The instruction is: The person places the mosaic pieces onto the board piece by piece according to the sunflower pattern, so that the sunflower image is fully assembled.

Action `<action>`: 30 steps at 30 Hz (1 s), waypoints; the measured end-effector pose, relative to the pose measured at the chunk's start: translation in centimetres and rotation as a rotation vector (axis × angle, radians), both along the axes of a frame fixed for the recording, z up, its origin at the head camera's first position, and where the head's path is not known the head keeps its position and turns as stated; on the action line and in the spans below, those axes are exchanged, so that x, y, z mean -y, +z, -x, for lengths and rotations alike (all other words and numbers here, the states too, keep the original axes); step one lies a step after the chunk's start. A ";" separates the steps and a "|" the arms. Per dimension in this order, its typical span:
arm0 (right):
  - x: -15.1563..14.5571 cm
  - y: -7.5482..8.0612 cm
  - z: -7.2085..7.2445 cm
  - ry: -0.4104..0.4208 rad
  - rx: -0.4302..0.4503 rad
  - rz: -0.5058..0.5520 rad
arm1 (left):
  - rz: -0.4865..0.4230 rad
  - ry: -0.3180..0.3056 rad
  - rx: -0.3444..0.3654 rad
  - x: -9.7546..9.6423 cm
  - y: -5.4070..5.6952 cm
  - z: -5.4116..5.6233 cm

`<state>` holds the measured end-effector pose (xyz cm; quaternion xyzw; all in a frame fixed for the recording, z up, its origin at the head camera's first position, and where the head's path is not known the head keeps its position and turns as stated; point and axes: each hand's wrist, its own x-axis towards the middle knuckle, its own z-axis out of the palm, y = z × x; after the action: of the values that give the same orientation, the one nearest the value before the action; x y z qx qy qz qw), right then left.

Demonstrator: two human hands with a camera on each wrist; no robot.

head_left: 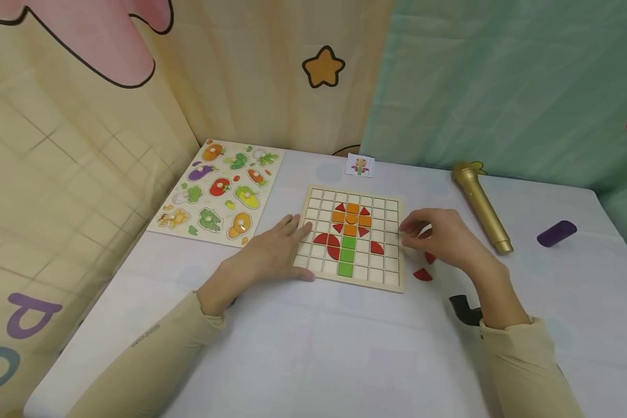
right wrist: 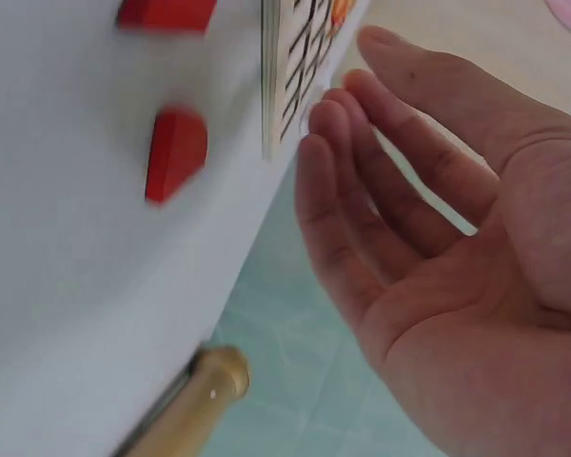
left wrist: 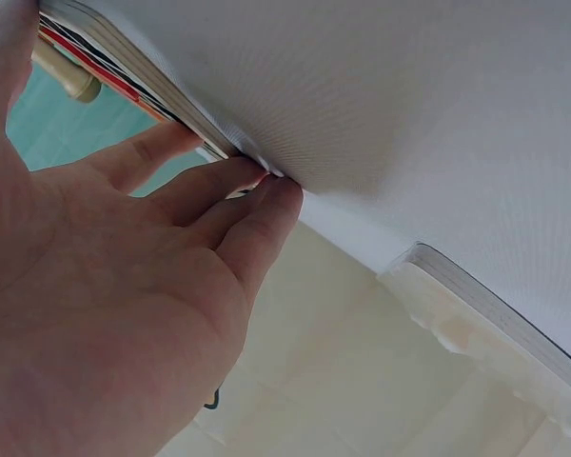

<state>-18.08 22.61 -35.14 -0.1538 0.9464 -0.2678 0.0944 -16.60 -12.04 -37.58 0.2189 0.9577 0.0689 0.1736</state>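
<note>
A wooden grid board (head_left: 376,276) lies on the table with orange, green and red pieces arranged like a flower. My left hand (head_left: 271,252) rests against the board's left side, its fingers and thumb spread along the edge. At the right edge hovers my right hand (head_left: 444,235), with fingers loosely bent. In the right wrist view no piece shows between the fingers of that hand (right wrist: 438,228). Two red quarter-circle pieces (head_left: 423,274) lie on the table beside the board, one partly hidden by the right hand. On the board, a red quarter piece (head_left: 377,248) sits right of the green stem.
A vegetable puzzle board (head_left: 224,203) lies at the left. Behind the grid board is a small pattern card (head_left: 360,165). To the right are a gold microphone-shaped object (head_left: 483,209) and a purple cylinder (head_left: 556,233). A black curved object (head_left: 465,310) is partly under the right wrist.
</note>
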 end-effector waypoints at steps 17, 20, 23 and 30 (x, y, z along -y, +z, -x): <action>-3.8 -0.4 0.4 0.041 0.145 -0.133 | -0.007 -0.007 -0.008 0.1 -0.1 -0.1; -3.8 -0.5 0.5 0.037 0.124 -0.135 | -0.008 -0.006 -0.009 0.1 -0.2 -0.1; -3.7 -0.7 0.5 0.032 0.102 -0.133 | -0.008 -0.006 -0.008 0.1 -0.2 -0.1; -3.4 -0.9 0.6 0.021 0.108 -0.119 | -0.022 -0.013 -0.010 0.2 -0.2 -0.2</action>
<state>-18.63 26.05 -36.06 -0.1432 0.9525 -0.2179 0.1571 -16.42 -12.22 -37.78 0.2275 0.9562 0.0775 0.1669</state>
